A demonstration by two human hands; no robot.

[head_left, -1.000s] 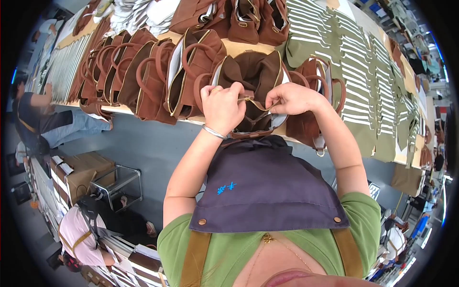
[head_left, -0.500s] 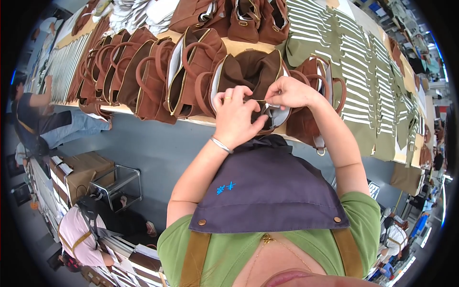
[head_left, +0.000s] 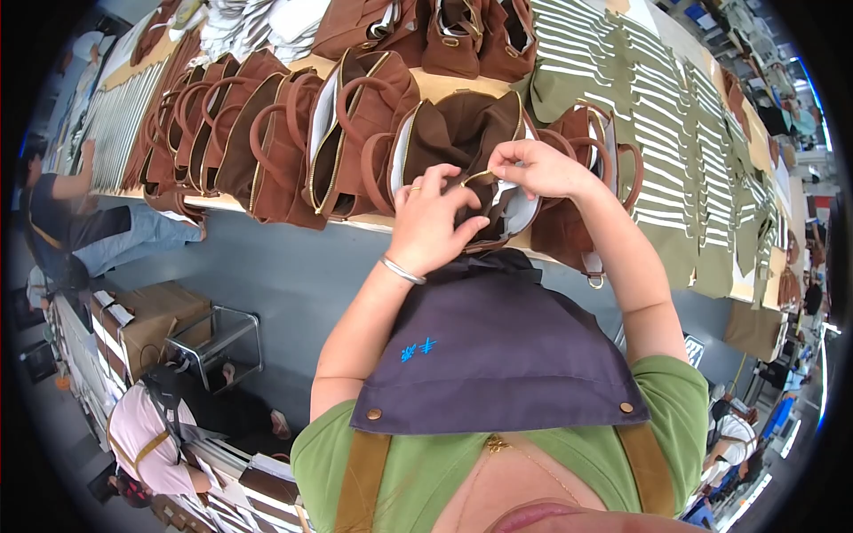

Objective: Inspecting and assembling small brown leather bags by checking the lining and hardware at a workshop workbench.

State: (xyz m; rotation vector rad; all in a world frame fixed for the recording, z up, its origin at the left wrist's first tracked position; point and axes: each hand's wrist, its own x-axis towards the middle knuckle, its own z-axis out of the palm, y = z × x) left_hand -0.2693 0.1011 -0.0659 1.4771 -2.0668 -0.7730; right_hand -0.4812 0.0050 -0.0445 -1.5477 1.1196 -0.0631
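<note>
An unzipped brown handbag [head_left: 462,124] with a dark brown lining stands right in front of me at the table's edge. My right hand [head_left: 540,169] pinches the end of a gold-toothed zipper [head_left: 477,179] over the bag's mouth. Just left of it, my left hand [head_left: 433,222] reaches over the bag's near side, fingers curved and spread, thumb apart. Its fingertips are close to the zipper; whether they touch it I cannot make out. Pale backing material [head_left: 517,213] shows beneath my right hand, inside the bag's right side.
Several similar brown bags [head_left: 289,147] stand in a row to the left, and one bag [head_left: 569,218] sits close on the right. More bags [head_left: 453,40] stand behind. Olive pieces with white strips [head_left: 657,151] cover the table's right. Co-workers [head_left: 62,204] are at the left and below.
My left hand has drawn slightly down and left, its fingers spreading a little. The right hand has risen slightly, and more of the gold zipper shows between the hands.
</note>
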